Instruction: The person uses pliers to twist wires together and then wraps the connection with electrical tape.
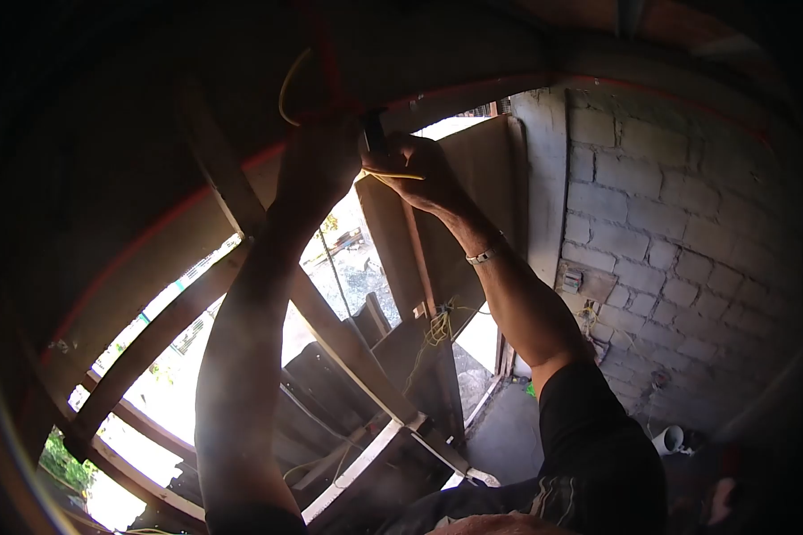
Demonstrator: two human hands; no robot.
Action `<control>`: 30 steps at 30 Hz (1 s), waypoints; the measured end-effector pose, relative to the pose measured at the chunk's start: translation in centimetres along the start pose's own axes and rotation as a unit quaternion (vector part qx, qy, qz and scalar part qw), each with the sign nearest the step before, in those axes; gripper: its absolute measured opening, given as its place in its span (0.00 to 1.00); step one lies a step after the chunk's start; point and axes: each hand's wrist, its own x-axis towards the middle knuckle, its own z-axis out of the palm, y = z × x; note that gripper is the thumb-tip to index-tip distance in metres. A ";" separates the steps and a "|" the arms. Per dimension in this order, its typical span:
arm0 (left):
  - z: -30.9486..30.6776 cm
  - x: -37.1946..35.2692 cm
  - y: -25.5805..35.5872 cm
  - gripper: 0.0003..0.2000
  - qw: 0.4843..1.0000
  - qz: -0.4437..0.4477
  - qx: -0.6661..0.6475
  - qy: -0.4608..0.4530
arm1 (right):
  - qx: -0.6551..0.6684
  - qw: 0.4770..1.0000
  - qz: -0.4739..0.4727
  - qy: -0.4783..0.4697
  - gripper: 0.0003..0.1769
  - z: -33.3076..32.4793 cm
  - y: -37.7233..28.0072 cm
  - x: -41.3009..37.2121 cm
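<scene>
Both arms reach up toward the dark ceiling. My left hand (323,160) is raised near a red conduit line, in deep shadow; its fingers are too dark to make out. Close beside it on the right, my right hand (417,169) has its fingers curled round a dark tool (374,132), whose kind I cannot tell. A thin yellow wire (393,175) crosses the fingers of my right hand. Another pale wire (285,89) loops up above my left hand.
A wooden frame (352,357) and a wooden door panel (482,178) stand below and behind the hands. Yellow wire hangs in a tangle (439,328). At the right rises a block wall (633,196) with an electrical box (572,281). A white pipe (669,440) lies low right.
</scene>
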 end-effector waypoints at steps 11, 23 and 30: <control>0.3 -0.3 -1.0 0.07 0.999 0.011 0.027 -0.028 | 0.253 0.947 0.135 -0.145 0.11 -4.3 -4.4 3.4; -0.8 -0.7 -0.7 0.08 0.980 -0.051 -0.082 -0.174 | 0.285 0.892 0.284 -0.207 0.22 -2.8 -0.8 9.4; -0.8 -0.6 0.3 0.08 0.998 -0.052 -0.003 -0.025 | 0.280 0.912 0.271 -0.129 0.28 -1.6 3.8 5.8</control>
